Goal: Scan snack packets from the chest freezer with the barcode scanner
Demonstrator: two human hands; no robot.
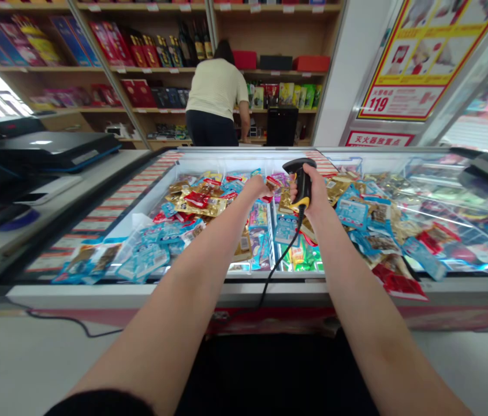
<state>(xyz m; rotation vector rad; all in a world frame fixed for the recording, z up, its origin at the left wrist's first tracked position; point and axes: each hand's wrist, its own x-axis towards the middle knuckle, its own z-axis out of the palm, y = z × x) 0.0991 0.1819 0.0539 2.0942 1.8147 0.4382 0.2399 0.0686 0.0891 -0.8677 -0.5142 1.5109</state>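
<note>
My right hand (316,188) is wrapped round a black and yellow handheld barcode scanner (302,180), held upright above the freezer. Its black cable (284,254) hangs down over the freezer's front edge. To the left of it, my left hand (257,188) grips a small red snack packet (272,186) near the far side of the freezer. Beneath both hands lie piled snack packets (200,202) in gold, red and blue wrappers. Blue packets (152,251) heap up towards the near left, and more blue packets (367,216) lie to the right of the scanner.
The packets fill a chest freezer (244,292) with a white front rim. A counter with a black flat device (57,151) stands on the left. Behind the freezer a person (215,95) bends towards shelves (168,70) of boxes and bottles. A red-and-yellow sign (425,63) hangs at right.
</note>
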